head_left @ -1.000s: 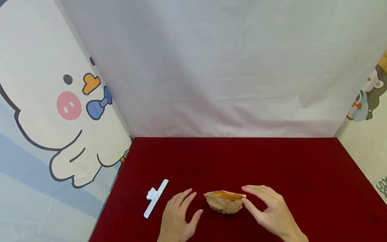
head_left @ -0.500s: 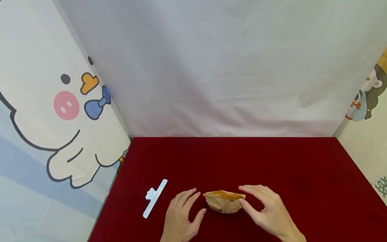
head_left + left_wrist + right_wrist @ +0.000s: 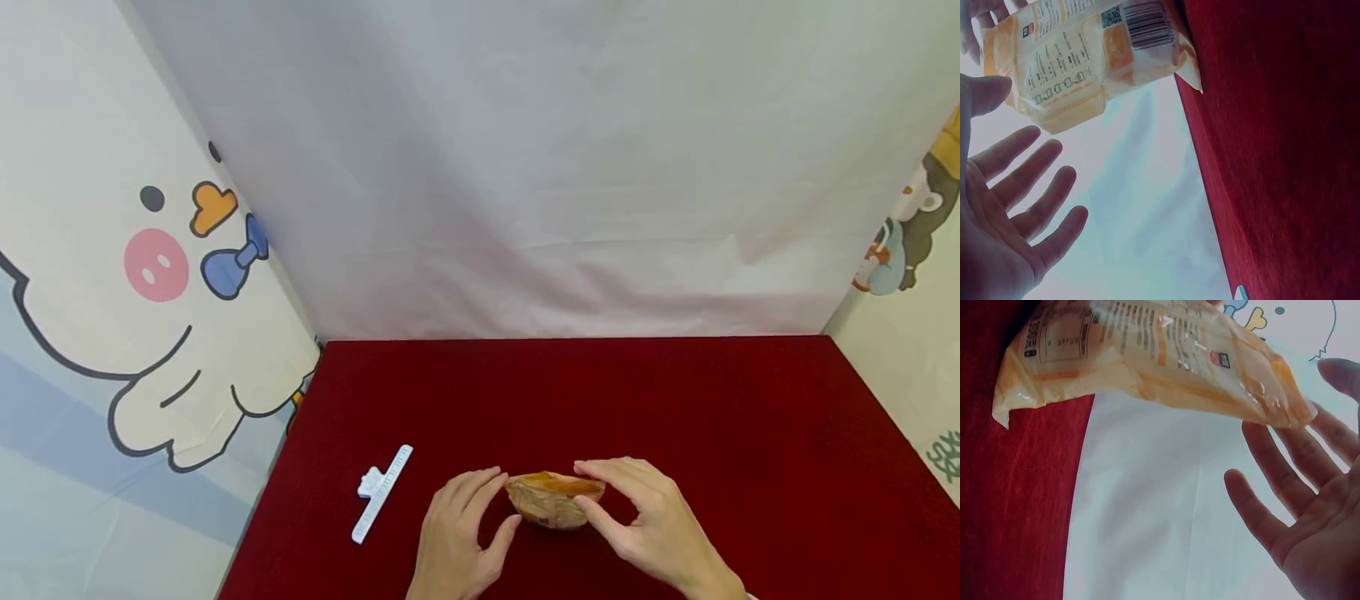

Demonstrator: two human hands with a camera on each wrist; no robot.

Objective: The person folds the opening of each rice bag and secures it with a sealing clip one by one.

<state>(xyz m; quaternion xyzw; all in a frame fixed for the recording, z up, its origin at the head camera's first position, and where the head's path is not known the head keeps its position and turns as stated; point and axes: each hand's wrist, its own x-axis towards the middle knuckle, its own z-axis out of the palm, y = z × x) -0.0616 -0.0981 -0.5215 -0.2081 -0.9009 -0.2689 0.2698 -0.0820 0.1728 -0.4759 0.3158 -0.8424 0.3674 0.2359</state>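
Note:
An orange-and-cream plastic food packet with printed text stands on the red table between my two hands. A barcode shows on it in the left wrist view. My left hand is at its left end, fingers spread and gently bent, fingertips right at the edge. At the right end, my right hand has its thumb in front of the packet and its fingers behind the top corner. In the right wrist view those fingers lie close along the packet's upper corner, while the thumb stands apart from it.
A pale blue-white bag clip with a long ruler-like bar lies on the red tablecloth to the left of my left hand. A white curtain hangs behind the table, with cartoon-printed cloth at the sides.
My left hand has moved right, up to the packet's left end. My right hand has moved left and now overlaps the packet's right end. The clip stays on the cloth.

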